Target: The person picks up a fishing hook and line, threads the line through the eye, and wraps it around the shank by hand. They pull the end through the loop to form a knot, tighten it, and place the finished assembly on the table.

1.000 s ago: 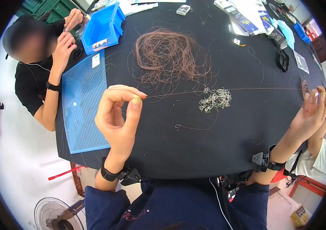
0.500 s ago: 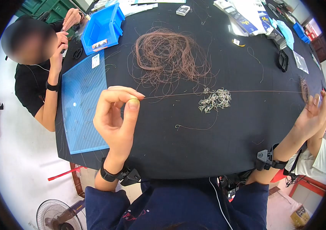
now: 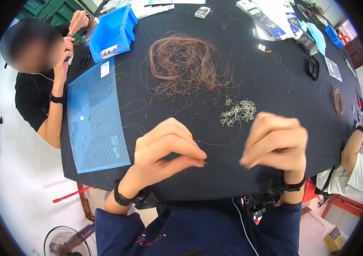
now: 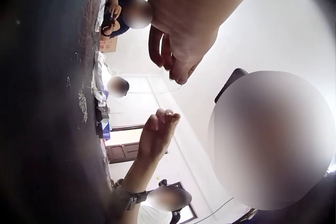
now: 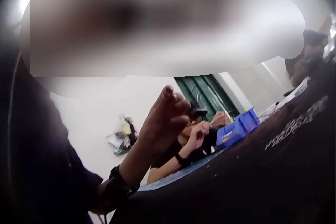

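My left hand (image 3: 166, 151) is low over the near side of the table, its thumb and forefinger pinching a thin fishing line. In the left wrist view the fishing line (image 4: 149, 92) trails away from those fingertips in a shallow curve. Facing it, my right hand (image 3: 275, 143) has its thumb and fingers gathered to a point, a short gap from the left fingertips; I cannot tell whether it holds anything. Just beyond the right hand lies a heap of small pale metal fishing hooks (image 3: 238, 113). Farther back spreads a tangled bundle of brown line (image 3: 181, 64).
A blue plastic folder (image 3: 96, 123) lies at left, below a blue bin (image 3: 113, 34). One person (image 3: 32, 91) works at the left edge, another (image 3: 356, 158) sits at right. Packets (image 3: 267, 21) are stacked at the back right, and a small brown coil (image 3: 338, 101) lies at right.
My right hand has come back from the far right to near the left hand. The line is no longer stretched across the table. My left hand has moved nearer and to the right.
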The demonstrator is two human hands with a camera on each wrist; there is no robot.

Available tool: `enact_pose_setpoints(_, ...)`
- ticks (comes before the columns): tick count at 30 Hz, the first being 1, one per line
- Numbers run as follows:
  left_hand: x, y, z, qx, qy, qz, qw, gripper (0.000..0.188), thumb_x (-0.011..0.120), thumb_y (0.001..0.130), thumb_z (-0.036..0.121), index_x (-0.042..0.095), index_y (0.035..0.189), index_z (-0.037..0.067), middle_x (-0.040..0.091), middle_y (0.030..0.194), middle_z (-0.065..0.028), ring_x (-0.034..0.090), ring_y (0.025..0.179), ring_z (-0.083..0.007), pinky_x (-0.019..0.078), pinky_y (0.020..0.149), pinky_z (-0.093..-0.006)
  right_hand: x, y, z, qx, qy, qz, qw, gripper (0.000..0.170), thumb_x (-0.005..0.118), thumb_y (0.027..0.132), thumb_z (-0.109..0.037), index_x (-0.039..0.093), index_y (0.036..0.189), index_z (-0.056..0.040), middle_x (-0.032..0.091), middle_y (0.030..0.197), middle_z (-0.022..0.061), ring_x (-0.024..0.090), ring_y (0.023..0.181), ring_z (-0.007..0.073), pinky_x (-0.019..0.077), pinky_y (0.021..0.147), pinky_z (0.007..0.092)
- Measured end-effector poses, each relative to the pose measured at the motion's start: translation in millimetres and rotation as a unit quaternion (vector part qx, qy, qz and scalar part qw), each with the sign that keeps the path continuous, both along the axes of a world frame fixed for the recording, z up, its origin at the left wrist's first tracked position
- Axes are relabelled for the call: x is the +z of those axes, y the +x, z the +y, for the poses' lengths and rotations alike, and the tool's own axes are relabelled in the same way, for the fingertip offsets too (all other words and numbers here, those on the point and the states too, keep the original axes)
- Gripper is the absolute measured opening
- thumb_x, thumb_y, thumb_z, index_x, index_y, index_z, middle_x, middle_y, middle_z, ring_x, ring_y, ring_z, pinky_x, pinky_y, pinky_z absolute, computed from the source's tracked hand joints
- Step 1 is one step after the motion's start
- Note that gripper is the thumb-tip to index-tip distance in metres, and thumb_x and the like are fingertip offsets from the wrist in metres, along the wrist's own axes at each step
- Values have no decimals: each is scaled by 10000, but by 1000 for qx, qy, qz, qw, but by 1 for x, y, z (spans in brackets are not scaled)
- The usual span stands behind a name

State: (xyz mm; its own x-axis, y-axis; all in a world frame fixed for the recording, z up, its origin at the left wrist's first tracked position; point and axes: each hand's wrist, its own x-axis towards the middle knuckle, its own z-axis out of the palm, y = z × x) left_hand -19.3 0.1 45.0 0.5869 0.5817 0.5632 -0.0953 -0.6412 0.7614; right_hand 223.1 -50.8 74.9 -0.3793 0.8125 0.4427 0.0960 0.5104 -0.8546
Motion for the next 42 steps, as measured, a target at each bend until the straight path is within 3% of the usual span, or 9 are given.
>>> enact_pose_setpoints(5, -3, 1, -2, -73, -33, -22, 997, 302, 833, 613, 68, 631, 839, 70, 693, 743, -41, 613, 687, -160, 427, 647, -258, -21, -21, 0, 89, -29, 8, 996, 160, 722, 680, -36, 691, 836, -54, 617, 829, 49, 555, 728, 180, 446, 632, 293)
enact_pose_setpoints(8, -5, 2, -4, -128, -81, -48, 987, 315, 830, 622, 70, 603, 841, 74, 691, 740, -59, 614, 692, -163, 435, 649, -260, -25, -24, 1, 73, 24, 4, 997, 162, 704, 663, -40, 694, 823, -67, 624, 837, 35, 549, 730, 168, 450, 612, 280)
enact_pose_setpoints(14, -6, 5, -10, -152, -169, -79, 971, 273, 807, 663, 50, 609, 850, 56, 671, 770, -37, 616, 715, -162, 487, 609, -263, -24, -29, -1, 23, 136, -23, 990, 169, 702, 632, -67, 720, 797, -94, 638, 867, 8, 539, 723, 143, 452, 538, 232)
enact_pose_setpoints(23, -14, 6, -9, -169, -148, -65, 972, 320, 802, 678, 63, 583, 908, 32, 656, 806, -60, 622, 726, -152, 496, 589, -241, -32, -41, -8, -5, 143, 21, 990, 224, 754, 628, -39, 755, 832, -133, 639, 891, 14, 547, 686, 122, 458, 574, 222)
enact_pose_setpoints(32, -14, 6, -10, -168, -143, -57, 974, 345, 794, 692, 67, 566, 949, 24, 659, 811, -64, 620, 730, -142, 496, 589, -241, -34, -42, -10, 2, 104, 31, 994, 198, 729, 666, -29, 731, 853, -95, 592, 915, 41, 540, 692, 118, 437, 548, 228)
enact_pose_setpoints(38, -10, 7, -9, -158, -152, -18, 975, 270, 809, 663, 87, 627, 857, 45, 649, 809, -32, 585, 735, -152, 473, 600, -258, -39, -41, -8, 0, 90, 75, 993, 237, 760, 688, -68, 627, 881, -37, 560, 889, 74, 559, 733, 180, 460, 588, 278)
enact_pose_setpoints(42, -7, 10, -7, -146, -84, -3, 986, 215, 815, 633, 101, 656, 773, 62, 635, 772, -20, 577, 731, -183, 457, 645, -297, -39, -38, -7, 13, 87, 61, 994, 251, 768, 686, -86, 574, 837, -40, 553, 879, 81, 563, 743, 213, 462, 614, 299)
